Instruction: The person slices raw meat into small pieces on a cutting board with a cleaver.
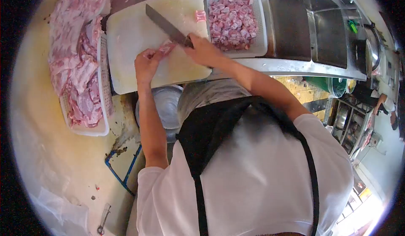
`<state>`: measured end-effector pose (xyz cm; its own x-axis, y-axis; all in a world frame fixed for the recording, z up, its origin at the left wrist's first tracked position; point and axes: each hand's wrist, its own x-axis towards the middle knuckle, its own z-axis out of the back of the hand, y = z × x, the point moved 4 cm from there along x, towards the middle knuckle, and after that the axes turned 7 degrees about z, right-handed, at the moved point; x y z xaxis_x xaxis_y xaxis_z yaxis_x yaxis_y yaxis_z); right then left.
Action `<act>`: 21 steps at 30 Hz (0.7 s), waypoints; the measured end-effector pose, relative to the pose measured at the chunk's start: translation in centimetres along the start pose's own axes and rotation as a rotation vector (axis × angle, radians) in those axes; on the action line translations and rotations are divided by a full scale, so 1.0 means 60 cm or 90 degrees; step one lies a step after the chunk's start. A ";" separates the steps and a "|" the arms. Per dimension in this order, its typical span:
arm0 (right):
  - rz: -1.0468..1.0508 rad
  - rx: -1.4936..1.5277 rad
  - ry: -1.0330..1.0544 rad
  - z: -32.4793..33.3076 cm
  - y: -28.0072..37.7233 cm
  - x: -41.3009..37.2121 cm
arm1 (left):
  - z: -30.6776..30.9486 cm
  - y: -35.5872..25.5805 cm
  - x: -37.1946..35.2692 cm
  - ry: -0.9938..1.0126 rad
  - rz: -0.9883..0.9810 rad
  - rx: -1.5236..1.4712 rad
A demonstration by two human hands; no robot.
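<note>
The left hand (146,64) presses a strip of meat (166,48) down near the front edge of the cutting board (130,33), and the right hand (205,50) is clenched round the handle of the knife (164,23). The basket (260,46) at the board's right edge is heaped with cubes (233,23). The tray (90,130) at its left edge holds many uncut slabs (78,75), so much seems left.
</note>
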<state>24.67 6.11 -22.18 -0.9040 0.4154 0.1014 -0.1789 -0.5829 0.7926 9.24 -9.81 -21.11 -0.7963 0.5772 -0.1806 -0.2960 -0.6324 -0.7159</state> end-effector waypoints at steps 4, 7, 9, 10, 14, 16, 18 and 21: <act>-0.049 -0.038 0.011 0.071 0.068 0.018 | 0.016 0.042 -0.003 0.029 0.004 0.044; -0.062 0.104 -0.015 0.083 0.126 0.012 | 0.029 0.060 -0.008 -0.086 0.056 0.032; -0.077 0.120 -0.041 0.020 0.109 -0.004 | 0.022 0.029 -0.016 -0.078 0.035 0.020; -0.076 0.119 -0.041 -0.020 0.079 -0.018 | 0.013 0.010 -0.021 -0.072 0.012 0.006; -0.039 0.129 0.118 -0.059 0.020 -0.013 | -0.023 -0.022 -0.037 -0.129 -0.166 0.065; -0.134 0.176 0.214 -0.019 0.033 -0.007 | -0.024 -0.014 -0.035 -0.089 -0.100 0.089; -0.222 0.199 0.284 0.007 0.055 -0.020 | -0.018 -0.009 -0.036 -0.073 -0.057 0.112; -0.111 0.089 0.271 0.022 0.043 -0.064 | 0.006 0.009 -0.039 -0.090 0.017 0.103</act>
<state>28.20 3.93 -19.75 -0.9488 0.1596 -0.2724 -0.3149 -0.4175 0.8523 10.76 -11.69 -20.80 -0.8675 0.4886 -0.0938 -0.3459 -0.7279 -0.5921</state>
